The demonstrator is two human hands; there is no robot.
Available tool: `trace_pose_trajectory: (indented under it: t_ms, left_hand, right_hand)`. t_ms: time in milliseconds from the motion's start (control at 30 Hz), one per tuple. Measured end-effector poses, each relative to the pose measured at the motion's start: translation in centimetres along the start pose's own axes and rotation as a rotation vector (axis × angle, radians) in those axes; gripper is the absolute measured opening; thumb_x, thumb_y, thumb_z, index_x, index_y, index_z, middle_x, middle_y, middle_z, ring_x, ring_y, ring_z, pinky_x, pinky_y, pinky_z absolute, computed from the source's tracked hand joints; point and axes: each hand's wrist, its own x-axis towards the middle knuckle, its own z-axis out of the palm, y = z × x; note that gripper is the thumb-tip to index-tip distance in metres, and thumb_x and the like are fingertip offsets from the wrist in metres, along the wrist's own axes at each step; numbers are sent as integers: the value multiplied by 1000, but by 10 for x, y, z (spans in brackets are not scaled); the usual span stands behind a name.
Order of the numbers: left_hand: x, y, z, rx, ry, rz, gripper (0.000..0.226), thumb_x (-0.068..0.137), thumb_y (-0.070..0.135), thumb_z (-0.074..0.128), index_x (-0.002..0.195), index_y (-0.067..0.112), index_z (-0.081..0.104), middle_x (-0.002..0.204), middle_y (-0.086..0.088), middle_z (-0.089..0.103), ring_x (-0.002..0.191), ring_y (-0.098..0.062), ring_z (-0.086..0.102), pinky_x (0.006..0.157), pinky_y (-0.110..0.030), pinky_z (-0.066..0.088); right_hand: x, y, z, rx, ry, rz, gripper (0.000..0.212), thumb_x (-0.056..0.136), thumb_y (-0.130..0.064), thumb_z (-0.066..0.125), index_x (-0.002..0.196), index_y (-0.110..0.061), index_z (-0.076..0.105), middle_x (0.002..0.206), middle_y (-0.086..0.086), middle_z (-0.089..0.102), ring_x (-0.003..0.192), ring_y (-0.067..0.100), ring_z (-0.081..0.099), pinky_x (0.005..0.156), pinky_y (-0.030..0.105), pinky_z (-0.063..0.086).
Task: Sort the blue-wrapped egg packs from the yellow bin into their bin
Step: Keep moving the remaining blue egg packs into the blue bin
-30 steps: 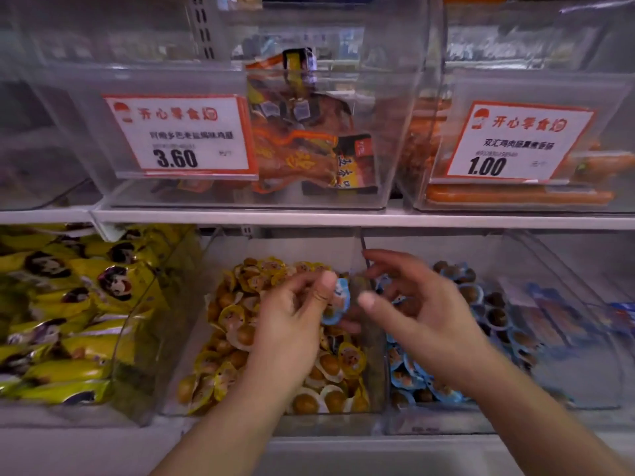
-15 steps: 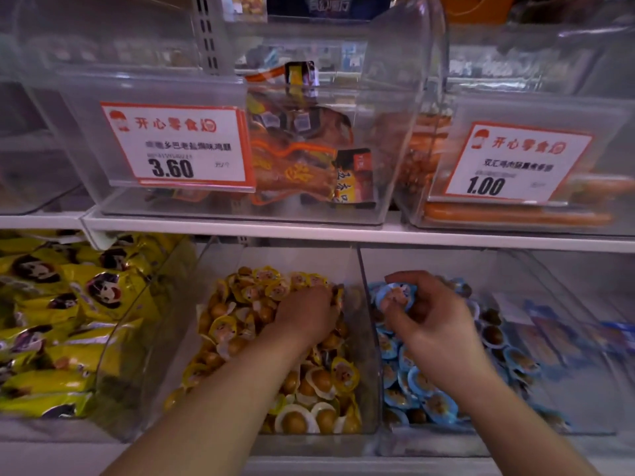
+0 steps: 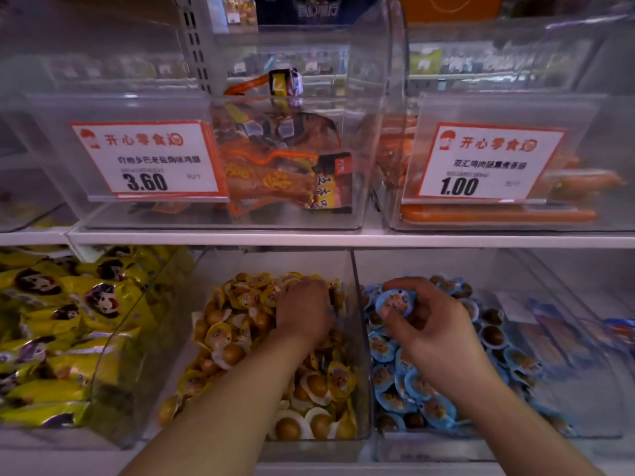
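Observation:
My right hand pinches one blue-wrapped egg pack between thumb and fingers, above the clear bin of blue-wrapped packs on the lower shelf. To its left, behind a clear divider, stands the clear bin of yellow-wrapped egg packs. My left hand reaches palm-down into the far part of that pile, fingers buried among the packs. Whether it holds anything is hidden.
Yellow snack bags fill the bin at the lower left. Blue flat packets lie right of the blue egg packs. On the shelf above stand clear bins with orange meat packs, sausages and two price cards.
The blue-wrapped pack went from my left hand to my right, which carried it over the blue bin. My left hand dropped back into the yellow pile.

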Motion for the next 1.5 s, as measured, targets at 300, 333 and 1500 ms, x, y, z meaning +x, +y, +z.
trace_pose_trajectory:
  t_ms: [300,333,1500]
  left_hand:
    - [39,-16,-6,-37,-120,162,39,89,9,54,125,23,57,119,-8,57,107,-28,59,89,-36,50]
    - [39,-12,2,84,-164,231,35,92,17,52,125,25,58,117,-9,55,108,-30,57,88,-40,49]
    - [2,-38,-73,-486,-101,173,37,71,55,78,69,20,66,61,12,60,56,-1,55,55,-18,41]
  right_hand:
    - [-2,4,-1,-8,-33,26,20,89,-30,70,103,-42,63,60,1,67,42,16,55,39,32,43]
    - [-1,5,1,-19,-30,9,19,89,-29,71,102,-41,64,58,-4,65,39,8,50,39,23,37]
    - [3,-12,2,141,27,149,18,89,-19,72,98,-34,68,78,-5,74,67,14,72,59,35,60]
